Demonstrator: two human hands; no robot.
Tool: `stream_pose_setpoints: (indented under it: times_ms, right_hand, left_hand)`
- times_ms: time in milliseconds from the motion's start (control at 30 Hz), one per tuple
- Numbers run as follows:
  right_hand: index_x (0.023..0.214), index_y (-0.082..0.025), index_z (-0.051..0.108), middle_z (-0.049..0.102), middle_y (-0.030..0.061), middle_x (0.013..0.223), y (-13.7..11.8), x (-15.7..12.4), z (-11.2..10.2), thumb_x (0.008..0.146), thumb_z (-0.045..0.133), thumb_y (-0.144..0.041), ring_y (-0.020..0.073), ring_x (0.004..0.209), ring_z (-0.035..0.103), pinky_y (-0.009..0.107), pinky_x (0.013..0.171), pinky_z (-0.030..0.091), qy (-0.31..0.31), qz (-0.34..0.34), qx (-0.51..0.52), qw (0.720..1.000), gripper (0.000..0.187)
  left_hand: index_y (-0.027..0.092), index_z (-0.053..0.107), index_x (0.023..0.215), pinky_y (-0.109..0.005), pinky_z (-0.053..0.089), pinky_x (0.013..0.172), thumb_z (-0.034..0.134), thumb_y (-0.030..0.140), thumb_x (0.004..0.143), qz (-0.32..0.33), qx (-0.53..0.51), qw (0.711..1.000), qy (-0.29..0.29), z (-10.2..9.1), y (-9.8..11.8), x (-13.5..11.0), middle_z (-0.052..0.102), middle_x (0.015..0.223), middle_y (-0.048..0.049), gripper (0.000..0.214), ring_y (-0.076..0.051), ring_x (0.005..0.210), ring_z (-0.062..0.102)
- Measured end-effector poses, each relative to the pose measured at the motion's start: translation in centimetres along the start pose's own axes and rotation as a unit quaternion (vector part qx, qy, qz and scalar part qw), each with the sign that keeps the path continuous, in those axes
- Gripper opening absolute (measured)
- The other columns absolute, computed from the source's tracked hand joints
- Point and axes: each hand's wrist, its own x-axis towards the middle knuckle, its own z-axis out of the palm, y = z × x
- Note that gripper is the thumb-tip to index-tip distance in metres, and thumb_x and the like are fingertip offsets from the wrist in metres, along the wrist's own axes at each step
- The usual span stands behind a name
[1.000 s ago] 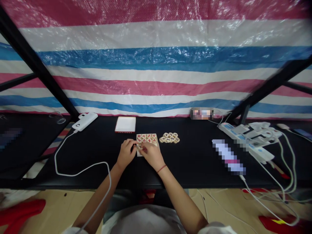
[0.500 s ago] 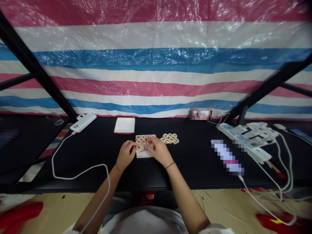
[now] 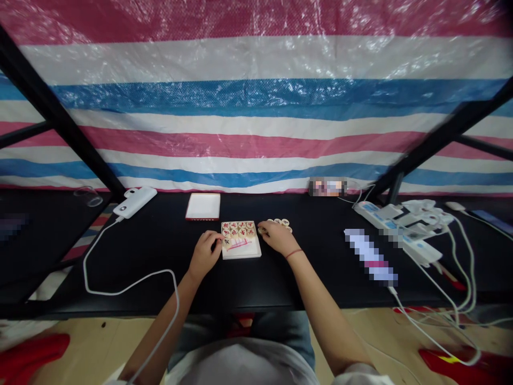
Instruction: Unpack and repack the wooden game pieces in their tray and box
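Observation:
A shallow white box [image 3: 250, 249] lies on the black table, holding two rows of round xiangqi pieces [image 3: 241, 232] with red characters. One black-lettered piece [image 3: 226, 243] sits at the left of the third row, beside pink marks on the box bottom. My left hand [image 3: 204, 255], fingers curled, grips the box's left edge near that piece. To the right of the box, my right hand [image 3: 279, 238] bends over a group of black-lettered pieces [image 3: 285, 222], its fingertips closed on the leftmost one. The hand partly hides this group.
A white-lined box lid [image 3: 203, 206] lies behind the box. A white power bank [image 3: 136, 202] with a cable stands left; the cable crosses my left forearm. On the right are a blurred phone [image 3: 371, 258] and a power strip [image 3: 401, 233] with chargers. A striped sheet [image 3: 256, 139] hangs behind.
My right hand has moved right, from above the box to the loose pieces beside it, uncovering the red pieces and the pink marks. My left hand stays at the box's left edge.

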Motion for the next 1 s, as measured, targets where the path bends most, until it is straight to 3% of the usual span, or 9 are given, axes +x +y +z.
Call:
stream_pose_setpoints:
  times_ms: [100,233,500,767,1000]
  right_hand:
    - [0.102,-0.018,0.068,0.07,0.0089,0.102,-1.1,-0.7,-0.1,0.079,0.055,-0.01,0.019,0.087,0.065,0.028,0.079,0.047,0.055,-0.009,0.07,0.996,0.028]
    - [0.102,-0.018,0.068,0.071,0.0068,0.096,-3.4,-2.3,0.2,0.08,0.059,-0.022,0.0151,0.068,0.062,0.029,0.072,0.049,0.104,0.01,0.19,0.976,0.025]
    - [0.099,-0.023,0.071,0.073,0.0012,0.086,-7.7,-4.3,1.4,0.077,0.067,-0.034,0.0117,0.055,0.058,0.024,0.059,0.048,0.06,0.03,0.35,0.934,0.025]
    - [0.098,-0.021,0.071,0.074,0.0039,0.092,-7.2,-4.2,2.6,0.077,0.068,-0.041,0.0107,0.053,0.055,0.024,0.057,0.047,0.094,0.063,0.368,0.923,0.029]
    - [0.099,-0.021,0.07,0.073,0.0044,0.089,-6.7,-4.7,2.4,0.079,0.067,-0.043,0.0103,0.05,0.053,0.024,0.054,0.044,0.083,0.073,0.366,0.924,0.03]
  left_hand:
    - [0.021,0.063,0.094,-0.034,0.05,0.085,0.048,0.016,0.088,0.024,0.013,1.0,0.004,-0.1,0.3,0.0,0.062,0.092,-0.0049,0.017,-0.018,0.09,0.06]
    - [0.022,0.064,0.101,-0.036,0.048,0.087,0.053,0.018,0.086,0.064,0.033,0.997,-0.014,-0.3,1.0,-0.1,0.064,0.097,-0.0055,0.019,-0.019,0.095,0.059]
    - [0.026,0.063,0.117,-0.036,0.045,0.088,0.06,0.025,0.085,0.113,0.052,0.989,-0.082,-0.5,1.5,-0.3,0.066,0.11,-0.0065,0.032,-0.021,0.104,0.059]
    - [0.023,0.063,0.095,-0.033,0.043,0.082,0.057,0.02,0.085,0.097,0.055,0.993,-0.037,-0.8,1.4,-1.0,0.068,0.104,-0.004,0.011,-0.018,0.097,0.061]
    - [0.023,0.063,0.084,-0.035,0.04,0.081,0.056,0.018,0.081,0.068,0.076,0.991,-0.089,-1.3,1.8,-1.0,0.069,0.1,-0.0027,0.009,-0.019,0.095,0.058]
